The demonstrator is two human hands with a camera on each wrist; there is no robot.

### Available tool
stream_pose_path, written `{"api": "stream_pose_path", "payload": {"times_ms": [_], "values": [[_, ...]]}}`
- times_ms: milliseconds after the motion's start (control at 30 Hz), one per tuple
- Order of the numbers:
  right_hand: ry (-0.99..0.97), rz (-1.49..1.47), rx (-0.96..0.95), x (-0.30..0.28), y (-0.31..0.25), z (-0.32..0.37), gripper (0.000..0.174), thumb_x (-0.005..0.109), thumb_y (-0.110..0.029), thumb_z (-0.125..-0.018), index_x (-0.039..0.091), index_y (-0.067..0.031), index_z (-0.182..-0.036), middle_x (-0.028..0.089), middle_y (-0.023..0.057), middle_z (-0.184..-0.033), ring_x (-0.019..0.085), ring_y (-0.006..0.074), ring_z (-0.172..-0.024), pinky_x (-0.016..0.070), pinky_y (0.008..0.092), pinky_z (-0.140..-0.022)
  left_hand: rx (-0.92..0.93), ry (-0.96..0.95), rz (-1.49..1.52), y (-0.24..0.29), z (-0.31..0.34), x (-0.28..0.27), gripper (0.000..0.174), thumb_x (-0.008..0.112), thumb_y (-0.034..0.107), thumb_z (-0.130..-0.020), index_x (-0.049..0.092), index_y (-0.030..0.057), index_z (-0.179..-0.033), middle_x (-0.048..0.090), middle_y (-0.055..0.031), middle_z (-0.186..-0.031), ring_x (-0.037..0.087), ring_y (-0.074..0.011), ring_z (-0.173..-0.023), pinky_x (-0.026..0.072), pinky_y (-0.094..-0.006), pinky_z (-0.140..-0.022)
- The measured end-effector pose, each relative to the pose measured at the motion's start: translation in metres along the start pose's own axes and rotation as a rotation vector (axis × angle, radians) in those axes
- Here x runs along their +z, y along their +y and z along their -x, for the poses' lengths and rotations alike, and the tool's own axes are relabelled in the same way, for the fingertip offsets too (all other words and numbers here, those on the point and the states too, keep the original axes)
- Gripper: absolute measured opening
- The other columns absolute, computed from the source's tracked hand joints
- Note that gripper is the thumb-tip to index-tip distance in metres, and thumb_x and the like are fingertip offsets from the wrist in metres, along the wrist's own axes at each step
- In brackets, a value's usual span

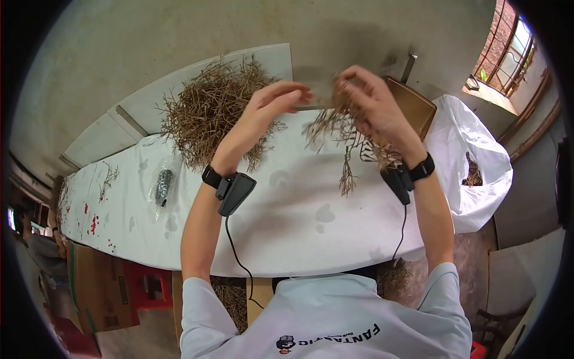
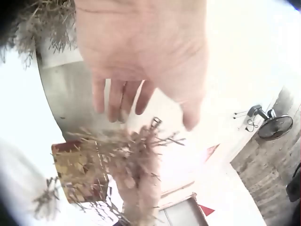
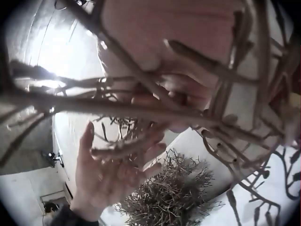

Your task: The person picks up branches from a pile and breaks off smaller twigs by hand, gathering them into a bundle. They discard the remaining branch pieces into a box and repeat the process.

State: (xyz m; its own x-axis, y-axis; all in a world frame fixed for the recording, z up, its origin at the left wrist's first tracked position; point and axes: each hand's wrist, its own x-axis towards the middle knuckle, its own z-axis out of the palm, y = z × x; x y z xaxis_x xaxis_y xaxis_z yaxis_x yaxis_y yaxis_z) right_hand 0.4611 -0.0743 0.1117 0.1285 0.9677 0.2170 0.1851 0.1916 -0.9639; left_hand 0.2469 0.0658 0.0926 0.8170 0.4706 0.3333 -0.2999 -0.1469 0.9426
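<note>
My right hand (image 1: pixel 379 105) holds a loose bunch of dried, branching brown twigs (image 1: pixel 347 176) above the white-covered table (image 1: pixel 281 221). Thin sprigs dangle below its curled fingers, and in the right wrist view the stems cross close in front of the palm. Facing it from the left is my left hand (image 1: pixel 269 105), its fingers extended and slightly spread, with nothing in its grasp. The left wrist view shows a gap between those fingers and the bunch. Beneath and behind the left forearm sits a big tangled heap of the same twigs (image 1: pixel 206 107).
A clear plastic packet with something black inside (image 1: pixel 162 186) lies left of the heap. Small red bits (image 1: pixel 92 224) and a stray sprig (image 1: pixel 109 179) are farther left. An opened white bag (image 1: pixel 493 155) holding brown material stands right, near a brown box-like object (image 1: pixel 421 113).
</note>
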Motion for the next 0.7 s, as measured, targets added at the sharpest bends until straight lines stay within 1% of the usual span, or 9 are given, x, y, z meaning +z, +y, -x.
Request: {"api": "stream_pose_path", "payload": {"times_ms": [33,133,167,267,300,400,433,533,700], "values": [[0.003,-0.001,0.002,0.006,0.003,0.002,0.017,0.054,-0.021,-0.104,0.057,-0.0056,-0.109,0.065,0.0046,-0.097,0.06,0.0044,-0.067,0.0412,0.0178,-0.042,-0.002,-0.002,0.001,0.003,-0.002,0.009,0.036,0.072,0.017,-0.092,0.065,-0.0021,-0.122,0.07,-0.0115,-0.118,0.066,-0.0191,-0.108,0.0513,-0.0338,-0.095],[-0.058,0.36,-0.134,0.017,0.016,0.006,0.021,0.059,-0.024,-0.102,0.061,-0.0043,-0.107,0.065,0.0029,-0.091,0.058,0.0041,-0.066,0.0434,0.0192,-0.047,-0.108,-0.06,-0.211,0.004,-0.006,0.027,0.031,0.073,0.013,-0.092,0.068,-0.0027,-0.118,0.072,-0.0103,-0.11,0.068,-0.0162,-0.099,0.0536,-0.0301,-0.088],[-0.053,0.358,-0.13,0.015,0.017,0.007,0.021,0.059,-0.024,-0.102,0.061,-0.0043,-0.107,0.065,0.0029,-0.091,0.058,0.0041,-0.066,0.0434,0.0192,-0.047,-0.112,-0.066,-0.209,0.001,-0.007,0.024,0.031,0.073,0.013,-0.092,0.068,-0.0027,-0.118,0.072,-0.0103,-0.11,0.068,-0.0162,-0.099,0.0536,-0.0301,-0.088],[-0.145,0.228,0.102,0.005,0.019,0.013,0.023,0.064,-0.025,-0.1,0.065,-0.0027,-0.106,0.065,0.0015,-0.088,0.056,0.0038,-0.066,0.0457,0.0205,-0.052,-0.253,-0.146,-0.214,-0.011,-0.011,0.012,0.024,0.075,0.009,-0.09,0.07,-0.0027,-0.111,0.073,-0.009,-0.104,0.069,-0.0135,-0.093,0.0544,-0.0275,-0.083],[-0.139,0.229,0.109,0.001,0.018,0.016,0.023,0.064,-0.025,-0.1,0.065,-0.0027,-0.106,0.065,0.0015,-0.088,0.056,0.0038,-0.066,0.0457,0.0205,-0.052,-0.255,-0.152,-0.209,-0.017,-0.013,0.011,0.024,0.075,0.009,-0.09,0.07,-0.0027,-0.111,0.073,-0.009,-0.104,0.069,-0.0135,-0.093,0.0544,-0.0275,-0.083],[-0.221,0.14,0.284,-0.007,0.01,0.02,0.021,0.068,-0.022,-0.097,0.068,-0.0024,-0.105,0.065,0.0012,-0.088,0.057,0.0043,-0.066,0.0473,0.0217,-0.055,-0.175,-0.264,-0.174,-0.032,-0.011,0.01,0.017,0.075,0.009,-0.09,0.069,-0.0018,-0.101,0.073,-0.0082,-0.1,0.068,-0.0126,-0.093,0.0537,-0.0279,-0.086],[-0.221,0.14,0.289,-0.009,0.012,0.02,0.021,0.068,-0.022,-0.097,0.068,-0.0024,-0.105,0.065,0.0012,-0.088,0.057,0.0043,-0.066,0.0473,0.0217,-0.055,-0.177,-0.265,-0.169,-0.037,-0.011,0.01,0.017,0.075,0.009,-0.09,0.069,-0.0018,-0.101,0.073,-0.0082,-0.1,0.068,-0.0126,-0.093,0.0537,-0.0279,-0.086],[-0.293,0.223,0.193,-0.013,0.018,0.017,0.02,0.073,-0.02,-0.092,0.07,-0.002,-0.101,0.066,0.0006,-0.086,0.059,0.0056,-0.067,0.0473,0.0219,-0.056,-0.147,-0.208,0.037,-0.053,-0.014,0.014,0.009,0.071,0.008,-0.093,0.064,0.0025,-0.092,0.072,-0.0059,-0.093,0.067,-0.0119,-0.093,0.0528,-0.0272,-0.085],[-0.278,0.294,0.21,-0.014,0.028,-0.002,0.025,0.076,-0.025,-0.089,0.07,-0.0019,-0.097,0.067,0.0039,-0.086,0.063,0.0102,-0.067,0.047,0.0246,-0.054,-0.2,-0.163,0.111,-0.063,-0.019,0.006,0.011,0.071,0.007,-0.093,0.06,0.0038,-0.091,0.07,-0.0044,-0.089,0.065,-0.0116,-0.089,0.0522,-0.0278,-0.082]]}}
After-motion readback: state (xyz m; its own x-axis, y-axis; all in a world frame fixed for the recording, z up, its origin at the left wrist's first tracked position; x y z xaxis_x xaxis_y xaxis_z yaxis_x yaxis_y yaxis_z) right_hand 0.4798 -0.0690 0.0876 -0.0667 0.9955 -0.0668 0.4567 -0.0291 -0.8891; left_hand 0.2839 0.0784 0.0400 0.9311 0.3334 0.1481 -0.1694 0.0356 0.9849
